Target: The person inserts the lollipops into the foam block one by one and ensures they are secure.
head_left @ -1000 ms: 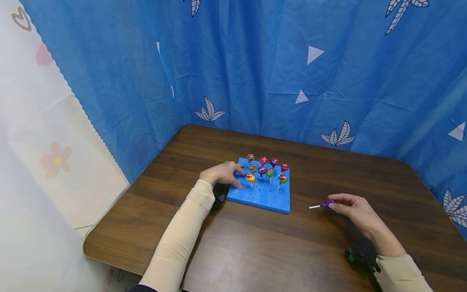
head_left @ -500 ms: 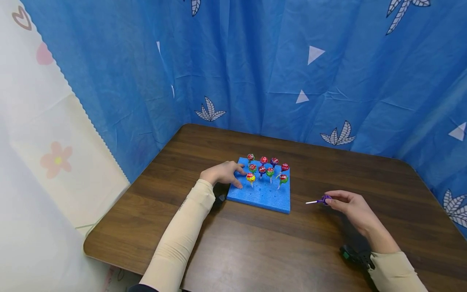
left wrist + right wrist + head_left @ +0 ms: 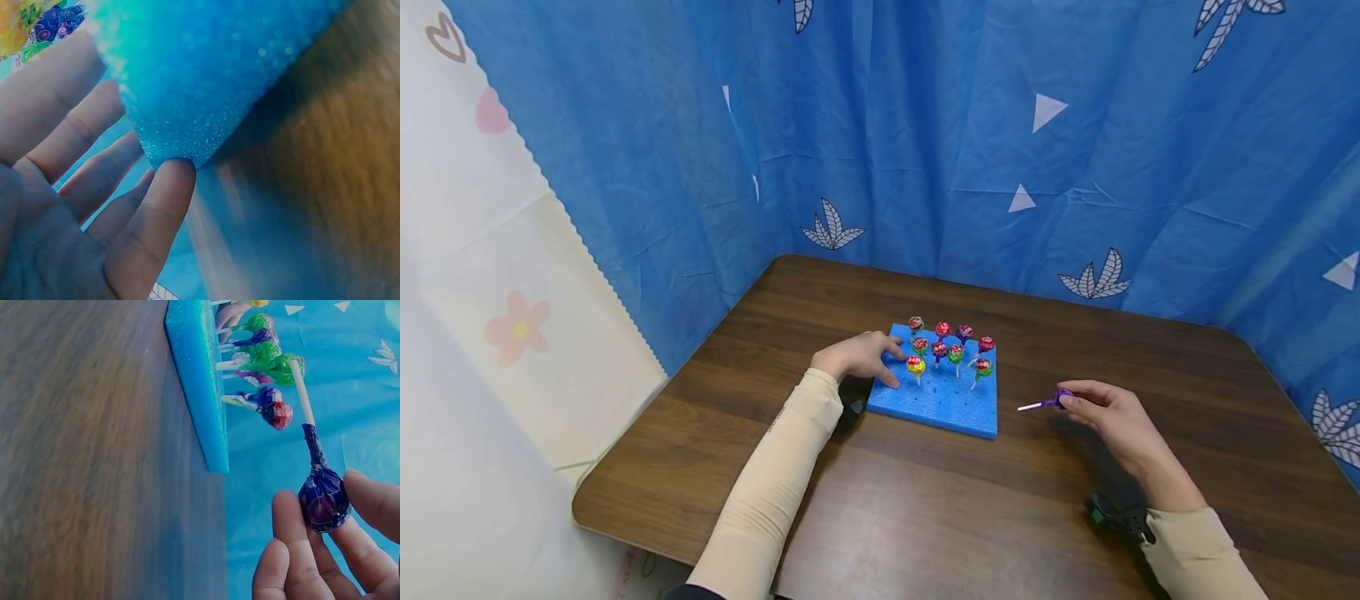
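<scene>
My right hand point(image 3: 1118, 423) pinches a purple-wrapped lollipop point(image 3: 1062, 400) by its candy head, right of the foam block. In the right wrist view the lollipop's point(image 3: 324, 499) white stick points up and away from the fingers. The blue foam block point(image 3: 943, 408) lies on the table with several wrapped lollipops standing in it, among them a yellow one point(image 3: 916, 365) and a green one point(image 3: 982, 367). My left hand point(image 3: 862, 355) rests at the block's left side with its fingers spread over it. In the left wrist view its thumb point(image 3: 164, 209) touches a corner of the foam.
Small holes dot the block's near part. The brown wooden table point(image 3: 925, 525) reaches back to a blue curtain point(image 3: 917, 150). A white curtain point(image 3: 490, 250) hangs at the left. A dark wrist device point(image 3: 1116, 517) sits below the right wrist.
My right hand has moved left and slightly away from me with the purple lollipop, bringing its stick closer to the foam block. The left hand has stayed in place.
</scene>
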Tool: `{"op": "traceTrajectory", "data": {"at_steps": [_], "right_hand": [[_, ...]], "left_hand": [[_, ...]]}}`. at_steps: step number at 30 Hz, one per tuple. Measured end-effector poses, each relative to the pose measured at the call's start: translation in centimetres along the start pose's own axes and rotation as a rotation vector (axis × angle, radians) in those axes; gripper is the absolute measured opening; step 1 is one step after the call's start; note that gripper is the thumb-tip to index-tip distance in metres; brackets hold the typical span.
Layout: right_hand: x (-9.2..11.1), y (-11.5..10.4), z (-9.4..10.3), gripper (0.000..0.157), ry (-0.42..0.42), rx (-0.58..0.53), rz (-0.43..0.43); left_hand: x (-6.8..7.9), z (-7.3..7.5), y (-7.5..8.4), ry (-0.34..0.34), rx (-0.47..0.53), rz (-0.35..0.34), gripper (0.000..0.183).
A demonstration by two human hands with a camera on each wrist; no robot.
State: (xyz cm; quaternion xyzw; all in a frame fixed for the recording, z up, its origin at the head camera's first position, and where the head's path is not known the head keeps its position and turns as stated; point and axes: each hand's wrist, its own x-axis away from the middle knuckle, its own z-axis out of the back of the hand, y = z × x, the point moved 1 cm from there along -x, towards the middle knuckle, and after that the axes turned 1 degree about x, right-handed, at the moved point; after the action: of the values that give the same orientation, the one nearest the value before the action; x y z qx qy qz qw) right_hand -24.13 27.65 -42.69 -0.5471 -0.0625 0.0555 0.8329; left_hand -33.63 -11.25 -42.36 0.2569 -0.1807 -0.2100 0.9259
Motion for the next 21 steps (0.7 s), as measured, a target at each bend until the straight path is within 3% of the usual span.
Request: {"op": "traceTrajectory", "data": {"at_steps": [10, 15, 21], "right_hand": [[-0.4, -1.1, -0.8, 0.017, 0.037, -0.127, 0.017], [-0.6, -1.5, -1.4, 0.015, 0.072, -0.121, 0.031], [-0.8, -1.7, -2.0, 0.025, 0.104, -0.115, 0.045]], "left_hand": [[0.1, 0.0, 0.0, 0.005, -0.006, 0.0, 0.054], [0.1, 0.0, 0.1, 0.004, -0.007, 0.002, 0.054], [0.1, 0.0, 0.1, 0.002, -0.006, 0.0, 0.053]]}}
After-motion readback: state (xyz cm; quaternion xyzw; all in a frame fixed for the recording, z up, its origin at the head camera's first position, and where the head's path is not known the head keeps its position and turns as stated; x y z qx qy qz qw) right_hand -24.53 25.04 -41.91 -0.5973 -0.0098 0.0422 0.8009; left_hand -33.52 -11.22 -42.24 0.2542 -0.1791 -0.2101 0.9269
